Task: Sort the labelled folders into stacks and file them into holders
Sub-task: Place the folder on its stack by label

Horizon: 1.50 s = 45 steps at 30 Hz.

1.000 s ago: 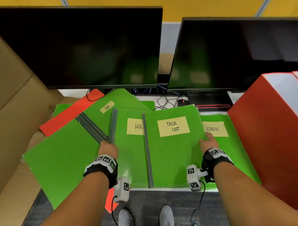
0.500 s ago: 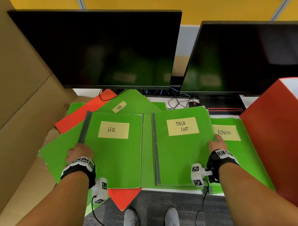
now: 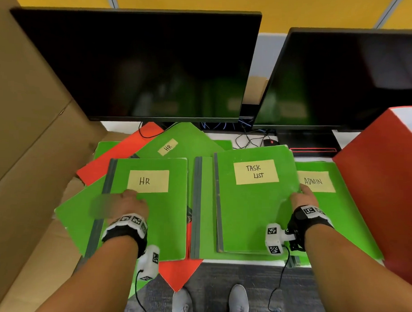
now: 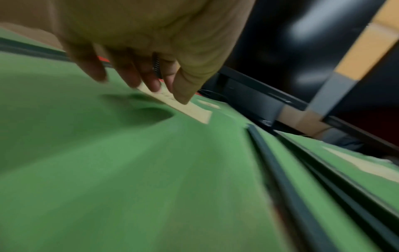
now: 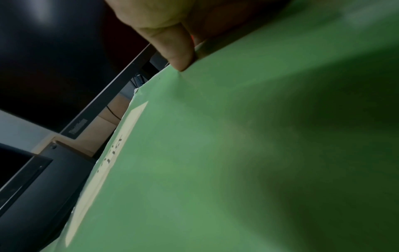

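Observation:
A green HR folder (image 3: 160, 219) lies flat on the left pile, on top of another green folder with an HR label (image 3: 189, 141) and a red folder (image 3: 121, 157). My left hand (image 3: 126, 202) rests on its cover with straight fingers (image 4: 140, 81) touching the lower edge of its label. At the right lies the green TASK LIST folder (image 3: 250, 208). My right hand (image 3: 302, 197) grips its right edge, thumb (image 5: 177, 51) on top. Under that edge lies the ADMIN folder (image 3: 334, 207). A green folder (image 3: 204, 202) with no label showing lies between the piles.
Two dark monitors (image 3: 145, 65) (image 3: 354, 79) stand right behind the folders, with cables under them. A red file holder (image 3: 381, 185) stands at the right, close to the ADMIN folder. Brown cardboard (image 3: 25, 138) walls off the left side. Folder corners overhang the desk's front edge.
My left hand slid the HR folder left off the middle pile onto the left pile, then moved up its cover to the label. My right hand stayed on the TASK LIST folder's edge.

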{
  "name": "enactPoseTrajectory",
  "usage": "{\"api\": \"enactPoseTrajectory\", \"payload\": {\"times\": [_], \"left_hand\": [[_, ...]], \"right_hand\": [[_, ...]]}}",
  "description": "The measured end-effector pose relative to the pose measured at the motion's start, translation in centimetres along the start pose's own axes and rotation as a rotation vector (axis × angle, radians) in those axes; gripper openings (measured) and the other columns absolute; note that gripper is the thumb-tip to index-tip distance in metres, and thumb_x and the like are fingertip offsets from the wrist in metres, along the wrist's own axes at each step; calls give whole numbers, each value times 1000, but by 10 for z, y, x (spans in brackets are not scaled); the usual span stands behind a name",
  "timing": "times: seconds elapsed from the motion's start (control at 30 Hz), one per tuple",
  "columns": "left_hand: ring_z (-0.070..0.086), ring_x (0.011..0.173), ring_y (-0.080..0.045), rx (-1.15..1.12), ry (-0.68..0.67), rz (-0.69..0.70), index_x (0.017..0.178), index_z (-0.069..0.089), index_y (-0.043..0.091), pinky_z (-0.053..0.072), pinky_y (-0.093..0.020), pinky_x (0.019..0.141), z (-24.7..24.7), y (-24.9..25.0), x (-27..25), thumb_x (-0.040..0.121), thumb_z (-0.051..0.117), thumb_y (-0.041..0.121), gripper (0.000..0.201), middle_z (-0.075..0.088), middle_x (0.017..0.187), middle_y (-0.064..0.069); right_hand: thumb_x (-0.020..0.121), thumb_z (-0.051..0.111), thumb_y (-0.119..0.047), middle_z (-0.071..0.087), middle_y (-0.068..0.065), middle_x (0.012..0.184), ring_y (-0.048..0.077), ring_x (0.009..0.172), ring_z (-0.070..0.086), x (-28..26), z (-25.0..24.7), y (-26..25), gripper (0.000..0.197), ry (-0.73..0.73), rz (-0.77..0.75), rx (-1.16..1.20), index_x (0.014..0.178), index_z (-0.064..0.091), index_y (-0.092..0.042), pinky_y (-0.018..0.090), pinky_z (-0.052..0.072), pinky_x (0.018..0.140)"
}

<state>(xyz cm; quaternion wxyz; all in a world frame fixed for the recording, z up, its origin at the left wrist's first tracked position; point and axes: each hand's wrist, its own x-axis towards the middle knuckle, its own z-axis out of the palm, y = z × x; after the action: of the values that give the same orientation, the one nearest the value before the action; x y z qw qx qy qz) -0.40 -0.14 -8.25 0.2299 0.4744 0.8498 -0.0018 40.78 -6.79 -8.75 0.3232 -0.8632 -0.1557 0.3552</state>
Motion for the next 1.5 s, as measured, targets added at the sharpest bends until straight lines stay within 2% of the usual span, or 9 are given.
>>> {"api": "enactPoseTrajectory", "payload": {"times": [0.17, 0.4, 0.53, 0.7, 0.77, 0.9, 1.0, 1.27, 1.5], "left_hand": [[63, 79, -17, -171, -120, 293, 114, 61, 16, 57, -32, 73, 30, 43, -29, 93, 56, 27, 24, 68, 106, -4], [62, 102, -21, 37, -264, 347, 117, 61, 12, 50, -27, 79, 55, 76, -61, 83, 64, 54, 54, 66, 113, -3], [61, 106, -22, 28, -244, 315, 113, 59, 12, 51, -29, 86, 60, 79, -62, 84, 68, 41, 42, 64, 113, -4], [64, 97, -23, -79, -251, 243, 82, 59, 18, 50, -29, 87, 57, 82, -59, 89, 64, 21, 8, 61, 88, 0], [62, 94, -23, -147, -223, 231, 92, 62, 16, 50, -30, 85, 57, 81, -62, 88, 64, 17, 4, 63, 92, -3], [63, 95, -29, -189, -147, 237, 124, 57, 5, 50, -30, 74, 57, 82, -63, 94, 51, 12, 31, 66, 112, -15], [62, 90, -33, -219, -90, 199, 123, 55, 5, 48, -34, 68, 51, 79, -55, 97, 41, 10, 30, 65, 109, -19], [58, 104, -40, -372, 52, -50, 122, 45, -4, 43, -40, 78, 17, 29, -18, 93, 37, -6, 31, 59, 110, -27], [63, 84, -43, -346, 130, -93, 110, 54, 2, 54, -51, 76, 4, -34, 20, 92, 50, 39, 41, 65, 94, -25]], "right_hand": [[91, 36, 2, 43, 10, 144, 32, 119, 51, 9, -23, 5, 59, 52, 21, 6, 145, 34, -20, 30, 40, 84], [89, 35, 4, 38, 8, 148, 33, 123, 49, 20, -49, 14, 63, 62, 33, -12, 146, 32, -21, 31, 40, 87], [89, 35, 3, 36, 9, 149, 34, 120, 51, 26, -61, 19, 62, 61, 40, -18, 146, 32, -22, 31, 40, 83], [91, 33, 4, 33, 8, 151, 32, 126, 46, 29, -69, 22, 62, 46, 54, -21, 147, 30, -21, 30, 38, 85], [90, 33, 4, 33, 8, 151, 33, 127, 45, 28, -69, 21, 62, 45, 53, -23, 147, 30, -20, 31, 39, 89], [91, 33, 5, 33, 8, 151, 32, 130, 41, 27, -66, 19, 62, 38, 47, -32, 147, 31, -21, 36, 39, 97], [91, 33, 5, 33, 8, 151, 32, 131, 41, 25, -64, 15, 62, 30, 41, -31, 147, 31, -21, 35, 38, 98], [88, 35, 5, 44, 12, 143, 33, 120, 51, 17, -49, 9, 60, 14, 21, 14, 144, 36, -18, 30, 40, 82], [90, 34, 4, 45, 12, 142, 32, 118, 52, -1, -38, 7, 60, 39, 48, 59, 145, 33, -19, 31, 40, 82]]}}
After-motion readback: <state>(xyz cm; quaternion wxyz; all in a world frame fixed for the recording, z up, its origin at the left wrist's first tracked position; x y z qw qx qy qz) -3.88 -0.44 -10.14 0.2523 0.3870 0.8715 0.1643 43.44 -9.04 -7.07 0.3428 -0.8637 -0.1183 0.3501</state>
